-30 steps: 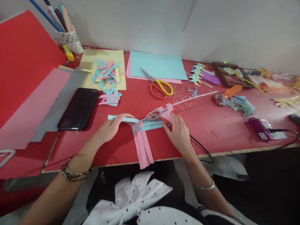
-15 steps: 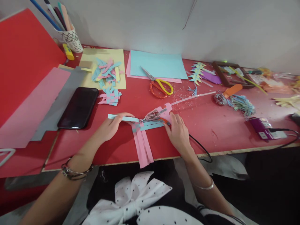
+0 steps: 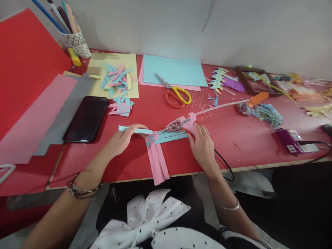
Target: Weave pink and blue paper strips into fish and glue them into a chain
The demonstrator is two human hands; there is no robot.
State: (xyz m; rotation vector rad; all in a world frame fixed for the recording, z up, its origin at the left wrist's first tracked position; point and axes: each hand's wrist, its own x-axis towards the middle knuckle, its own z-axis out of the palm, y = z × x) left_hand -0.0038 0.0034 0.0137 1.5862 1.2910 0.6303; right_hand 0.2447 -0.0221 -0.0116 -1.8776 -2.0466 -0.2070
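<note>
Shifted slightly right since the earlier frame, the right hand (image 3: pixel 203 147) grips a glue gun (image 3: pixel 181 123), its tip close to, perhaps touching, woven paper (image 3: pixel 149 139) mid-frame; the left hand (image 3: pixel 124 138) pinches a blue strip (image 3: pixel 144 131), best held clear.

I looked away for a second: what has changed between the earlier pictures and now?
The right hand has shifted slightly to the right, carrying the pink glue gun with it. Nothing was taken up or let go. The left hand still holds the blue strip; the scissors and phone lie as before.
</note>
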